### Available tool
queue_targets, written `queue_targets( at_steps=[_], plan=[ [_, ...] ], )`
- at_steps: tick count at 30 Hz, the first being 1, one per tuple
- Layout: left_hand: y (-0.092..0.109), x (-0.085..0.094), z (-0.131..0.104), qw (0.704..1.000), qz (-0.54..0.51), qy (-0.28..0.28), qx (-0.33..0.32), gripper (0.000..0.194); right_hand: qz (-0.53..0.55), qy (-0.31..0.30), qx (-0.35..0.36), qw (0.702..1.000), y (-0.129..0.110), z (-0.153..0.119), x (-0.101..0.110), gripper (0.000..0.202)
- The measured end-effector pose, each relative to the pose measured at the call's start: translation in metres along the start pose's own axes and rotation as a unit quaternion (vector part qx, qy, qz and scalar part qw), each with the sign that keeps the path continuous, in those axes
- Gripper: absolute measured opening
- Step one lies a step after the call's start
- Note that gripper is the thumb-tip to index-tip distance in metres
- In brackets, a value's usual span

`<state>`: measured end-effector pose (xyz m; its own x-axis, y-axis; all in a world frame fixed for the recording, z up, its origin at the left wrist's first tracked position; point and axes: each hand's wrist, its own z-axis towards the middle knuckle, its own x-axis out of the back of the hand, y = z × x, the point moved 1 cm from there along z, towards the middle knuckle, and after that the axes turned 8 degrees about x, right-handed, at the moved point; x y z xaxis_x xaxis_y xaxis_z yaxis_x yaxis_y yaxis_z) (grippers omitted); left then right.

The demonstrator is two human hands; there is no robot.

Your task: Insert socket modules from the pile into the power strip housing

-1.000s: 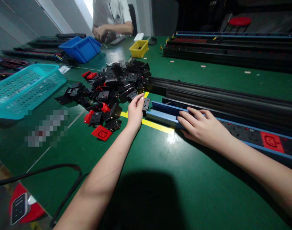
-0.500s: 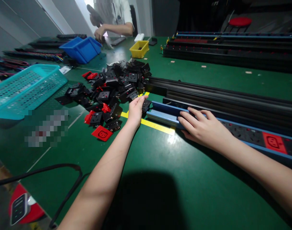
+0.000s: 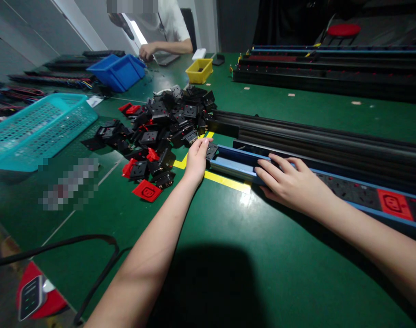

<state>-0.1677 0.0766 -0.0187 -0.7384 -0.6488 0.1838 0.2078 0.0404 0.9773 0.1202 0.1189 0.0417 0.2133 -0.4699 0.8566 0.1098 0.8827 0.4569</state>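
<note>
My left hand (image 3: 197, 160) grips a black socket module (image 3: 212, 151) at the open left end of a long blue rail (image 3: 233, 165). The module's near edge meets the rail's end. My right hand (image 3: 288, 180) lies over the rail with its fingers spread, touching its top edges. To the right of that hand, black sockets (image 3: 361, 191) and a red socket (image 3: 394, 204) sit inside the rail. A heap of loose black modules (image 3: 160, 111) is left of the rail, with a red module (image 3: 146, 190) at its near side.
Black rails (image 3: 317, 136) lie just behind the blue one. Farther back are a yellow bin (image 3: 199, 71), a blue bin (image 3: 117, 73) and more rails (image 3: 324, 75). A teal basket (image 3: 43, 130) stands at left. A person (image 3: 170, 27) sits across the green table (image 3: 208, 273).
My left hand has brought the black module slightly right, up against the rail's end. My right hand has stayed on the rail. The person across has shifted an arm.
</note>
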Motion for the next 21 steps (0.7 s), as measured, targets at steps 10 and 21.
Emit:
queue_targets(
  at_steps=[10, 21],
  plan=[
    [0.010, 0.000, -0.010, 0.998, 0.056, 0.023, -0.022, 0.033, -0.009, 0.002, 0.003, 1.000, 0.000, -0.002, -0.001, 0.033],
    [0.014, -0.004, -0.019, 0.995, 0.092, -0.038, -0.013, 0.049, -0.001, 0.002, 0.006, 1.000, 0.001, -0.002, -0.002, 0.034]
  ],
)
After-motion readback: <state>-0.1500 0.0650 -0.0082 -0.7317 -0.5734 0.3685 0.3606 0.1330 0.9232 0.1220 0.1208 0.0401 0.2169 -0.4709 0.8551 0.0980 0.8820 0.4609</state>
